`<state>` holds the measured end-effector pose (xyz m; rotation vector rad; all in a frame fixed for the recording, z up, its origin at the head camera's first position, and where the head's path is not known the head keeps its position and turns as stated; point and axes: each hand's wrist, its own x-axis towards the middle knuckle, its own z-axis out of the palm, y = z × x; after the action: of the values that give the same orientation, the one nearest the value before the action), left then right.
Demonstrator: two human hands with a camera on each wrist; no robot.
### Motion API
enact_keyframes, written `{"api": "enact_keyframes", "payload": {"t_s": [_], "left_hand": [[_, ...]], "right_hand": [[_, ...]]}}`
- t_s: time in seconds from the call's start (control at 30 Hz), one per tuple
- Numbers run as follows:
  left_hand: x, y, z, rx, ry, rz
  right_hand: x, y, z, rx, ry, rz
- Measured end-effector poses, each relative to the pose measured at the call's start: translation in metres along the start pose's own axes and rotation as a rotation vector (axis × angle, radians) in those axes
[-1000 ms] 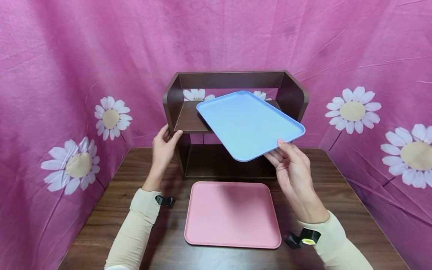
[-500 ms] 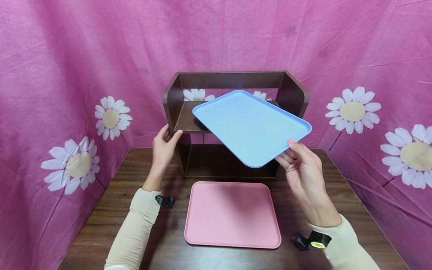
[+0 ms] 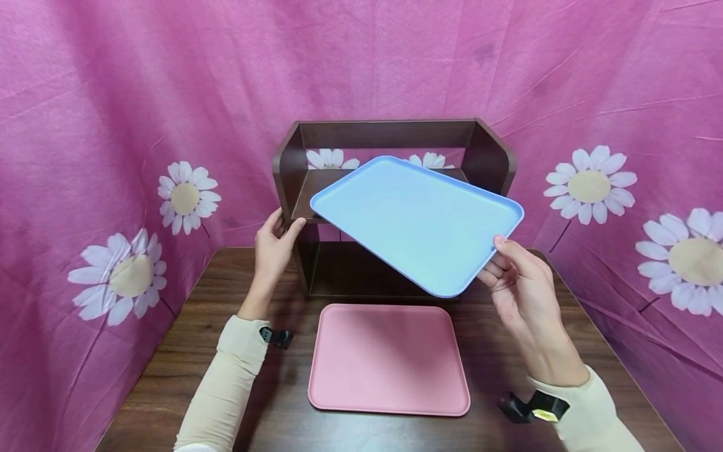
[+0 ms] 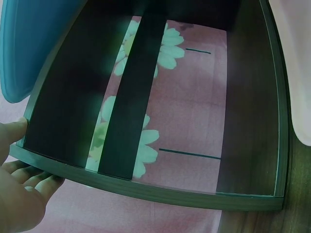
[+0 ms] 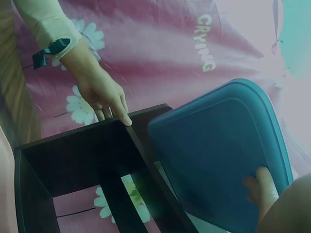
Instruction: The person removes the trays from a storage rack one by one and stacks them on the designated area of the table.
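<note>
I note the right hand (image 3: pixel 522 276), pinching the blue tray (image 3: pixel 418 223), has drawn it down off the wooden shelf (image 3: pixel 294 166) (left hand (image 3: pixel 273 245) grips the side panel), toward the pink tray (image 3: pixel 388 359).

Two flat rectangular plastic trays with rounded corners are in view: one light blue tray (image 3: pixel 418 223) and one pink tray (image 3: pixel 388 359). There is one dark brown wooden shelf unit (image 3: pixel 486 157) with two levels, an upper shelf and a lower opening. It stands on one dark wood-grain tabletop (image 3: pixel 169 370). Two hands show, one left hand (image 3: pixel 273 248) and one right hand (image 3: pixel 522 282), each on a cream sleeve, two sleeves in all. Two small black wrist-worn devices are seen, one per arm. One pink daisy-printed cloth backdrop (image 3: pixel 113 125) hangs behind.
</note>
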<state>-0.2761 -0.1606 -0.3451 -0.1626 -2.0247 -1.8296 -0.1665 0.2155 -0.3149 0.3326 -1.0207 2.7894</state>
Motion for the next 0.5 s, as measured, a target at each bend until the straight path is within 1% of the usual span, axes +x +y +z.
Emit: {"api": "enact_keyframes", "payload": {"t_s": [0.13, 0.27, 0.37, 0.5], "left_hand": [[0.001, -0.001, 0.0, 0.01, 0.002, 0.001], [0.009, -0.017, 0.0, -0.011, 0.015, 0.001], [0.015, -0.029, 0.0, -0.024, 0.03, 0.015], [0.015, -0.032, 0.001, -0.009, 0.048, 0.036]], "right_hand": [[-0.001, -0.004, -0.002, -0.014, 0.0, 0.019], [-0.002, -0.007, -0.004, -0.038, 0.001, 0.035], [-0.002, -0.008, -0.004, -0.066, 0.016, 0.045], [-0.002, -0.009, -0.005, -0.08, 0.028, 0.061]]}}
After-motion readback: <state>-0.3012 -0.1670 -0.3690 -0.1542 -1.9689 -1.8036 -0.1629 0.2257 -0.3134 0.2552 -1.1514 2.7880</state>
